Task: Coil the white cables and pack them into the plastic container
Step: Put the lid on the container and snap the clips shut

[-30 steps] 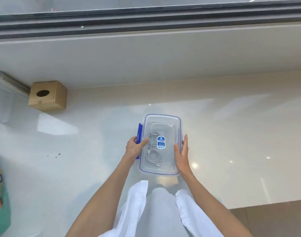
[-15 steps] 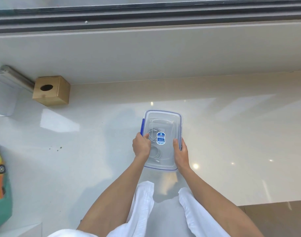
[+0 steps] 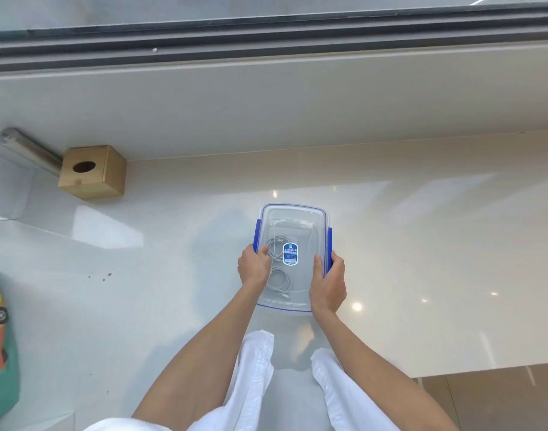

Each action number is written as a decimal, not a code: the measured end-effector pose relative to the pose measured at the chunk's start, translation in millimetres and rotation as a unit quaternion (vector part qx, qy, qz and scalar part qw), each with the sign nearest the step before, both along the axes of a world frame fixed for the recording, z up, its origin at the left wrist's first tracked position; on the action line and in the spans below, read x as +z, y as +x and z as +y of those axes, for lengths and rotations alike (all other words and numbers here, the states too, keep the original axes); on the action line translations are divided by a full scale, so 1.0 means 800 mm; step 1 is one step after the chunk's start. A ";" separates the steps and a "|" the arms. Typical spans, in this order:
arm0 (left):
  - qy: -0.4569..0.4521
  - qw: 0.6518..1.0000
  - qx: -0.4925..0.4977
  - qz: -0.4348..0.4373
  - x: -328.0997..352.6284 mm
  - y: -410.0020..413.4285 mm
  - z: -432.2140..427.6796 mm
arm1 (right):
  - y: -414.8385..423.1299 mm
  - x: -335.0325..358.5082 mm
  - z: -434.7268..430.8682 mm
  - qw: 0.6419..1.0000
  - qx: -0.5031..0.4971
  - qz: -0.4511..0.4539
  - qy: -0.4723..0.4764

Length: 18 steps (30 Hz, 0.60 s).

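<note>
Head view: the plastic container (image 3: pixel 292 208) sits dead ahead on the pale surface (image 3: pixel 422 244), its long axis running twelve to six, with the clear lid (image 3: pixel 303 284) on top. Through it you can see the white cables (image 3: pixel 278 275) coiled inside, bunched toward the nine o'clock wall.

The left hand (image 3: pixel 254 269) is on the nine o'clock long side. Its fingers curl down over the edge just below the left blue clip (image 3: pixel 257 231), thumb tip on the lid. The right hand (image 3: pixel 328 284) mirrors it at three o'clock, thumb flat on the lid and fingers wrapped round the right blue clip (image 3: pixel 329 244).

Both grip the near half of the box, roughly level, so neither has a reach advantage. My read is that the packing is done and this is the latching. The clips lie on the long sides, so the squeeze comes inward, nine and three toward centre. A wooden box (image 3: pixel 92 172) sits well off at ten o'clock.
</note>
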State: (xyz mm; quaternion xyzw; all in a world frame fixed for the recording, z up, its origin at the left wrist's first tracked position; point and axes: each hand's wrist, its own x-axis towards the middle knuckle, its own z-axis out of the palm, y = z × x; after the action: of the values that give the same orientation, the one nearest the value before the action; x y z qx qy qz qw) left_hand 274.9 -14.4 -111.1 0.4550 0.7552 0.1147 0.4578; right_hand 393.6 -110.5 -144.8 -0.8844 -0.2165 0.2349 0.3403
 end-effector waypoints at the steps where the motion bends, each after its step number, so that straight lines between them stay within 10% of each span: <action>1: -0.001 1.000 0.002 -0.005 0.000 -0.001 0.001 | 0.001 -0.001 0.001 1.000 0.002 -0.013 0.001; 12: -0.067 0.998 0.008 0.008 0.011 -0.013 -0.001 | 0.019 0.011 0.032 0.992 0.112 -0.060 0.013; 18: -0.260 0.945 0.124 -0.154 0.030 -0.002 -0.057 | 0.022 0.028 0.132 0.942 0.323 -0.090 -0.022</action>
State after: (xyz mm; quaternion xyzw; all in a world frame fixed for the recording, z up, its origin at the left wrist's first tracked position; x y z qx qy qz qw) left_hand 273.6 -59.7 -87.0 0.2003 0.7295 0.0390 0.6528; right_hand 411.6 -4.9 -122.3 -0.7915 -0.5152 0.2565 0.2056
